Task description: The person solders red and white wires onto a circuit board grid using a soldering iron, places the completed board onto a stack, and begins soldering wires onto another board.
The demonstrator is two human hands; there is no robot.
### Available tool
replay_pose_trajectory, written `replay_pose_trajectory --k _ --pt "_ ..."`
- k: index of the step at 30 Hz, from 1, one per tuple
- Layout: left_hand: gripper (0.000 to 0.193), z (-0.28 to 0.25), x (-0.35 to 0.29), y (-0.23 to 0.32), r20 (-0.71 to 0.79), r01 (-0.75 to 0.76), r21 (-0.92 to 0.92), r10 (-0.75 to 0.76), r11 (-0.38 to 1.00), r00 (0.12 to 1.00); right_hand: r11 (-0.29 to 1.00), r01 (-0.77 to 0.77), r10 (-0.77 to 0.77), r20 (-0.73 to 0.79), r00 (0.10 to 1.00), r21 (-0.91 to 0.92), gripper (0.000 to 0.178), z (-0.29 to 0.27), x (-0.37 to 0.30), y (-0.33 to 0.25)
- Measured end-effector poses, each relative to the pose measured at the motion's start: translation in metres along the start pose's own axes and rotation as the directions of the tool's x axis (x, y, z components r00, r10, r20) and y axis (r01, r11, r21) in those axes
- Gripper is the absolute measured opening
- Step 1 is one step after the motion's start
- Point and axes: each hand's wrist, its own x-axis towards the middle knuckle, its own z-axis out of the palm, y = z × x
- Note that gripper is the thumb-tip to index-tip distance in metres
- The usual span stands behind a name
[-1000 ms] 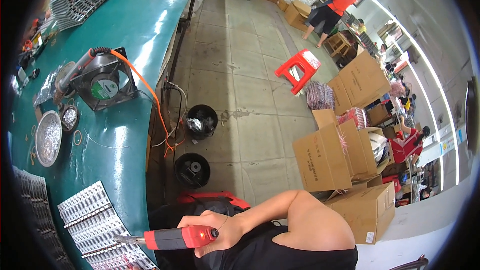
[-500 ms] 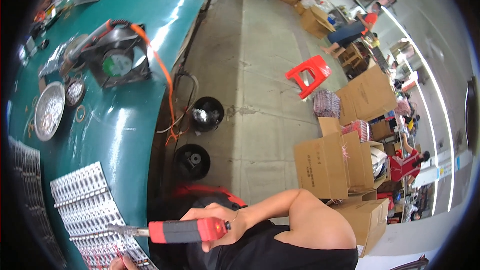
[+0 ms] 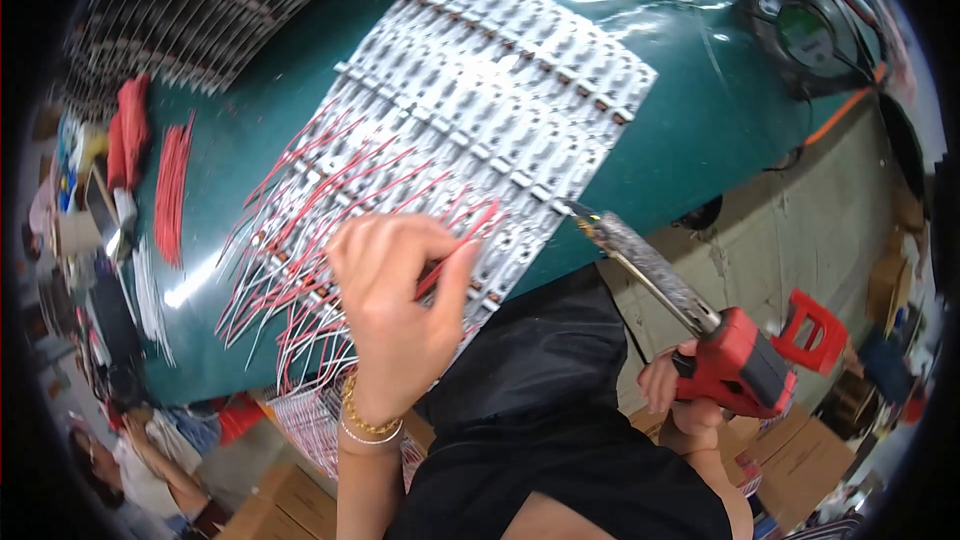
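Note:
My left hand (image 3: 390,290) pinches a small bunch of red wires (image 3: 484,219) between thumb and fingers, above a panel of white circuit boards (image 3: 560,50). Red and white wires (image 3: 290,285) stick out from the boards on the panel's left and near part. In my right hand (image 3: 662,380) is a red and black soldering gun (image 3: 745,365), gripped by its handle. The iron's dark tip (image 3: 575,208) points at the panel's right edge; whether it touches a board I cannot tell.
The panel lies on a green table (image 3: 690,150). Loose red wires (image 3: 172,195) and white wires (image 3: 150,300) lie at its left, with more stacked boards (image 3: 190,15) at far left. A fan (image 3: 805,30) stands at far right. Another person (image 3: 150,460) sits at lower left.
My view has swung from the floor on the right to the panel on the table. The soldering gun stays in my right hand; my left hand now shows fully, pinching red wires.

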Motion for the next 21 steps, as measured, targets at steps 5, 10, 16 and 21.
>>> replay_pose_trajectory --k 5,10,16,21 --pt "0.016 -0.005 -0.003 -0.006 -0.022 -0.001 0.007 0.002 1.0 1.0 0.97 -0.236 0.238 -0.033 0.971 0.056 0.065 0.014 0.01 -0.014" --pt "0.017 -0.002 -0.003 -0.006 -0.02 -0.014 -0.006 0.014 1.0 1.0 0.991 -0.136 0.134 -0.146 0.98 -0.004 0.061 0.02 0.008 0.001" --pt "0.017 -0.003 -0.002 -0.005 -0.018 -0.009 0.003 0.009 1.0 1.0 0.968 -0.153 0.156 -0.001 0.988 -0.197 0.066 0.009 0.011 0.004" --pt "0.017 -0.001 -0.002 -0.005 -0.016 -0.017 0.002 0.017 1.0 1.0 0.897 -0.074 0.098 0.031 0.995 -0.436 0.052 -0.017 -0.004 0.019"
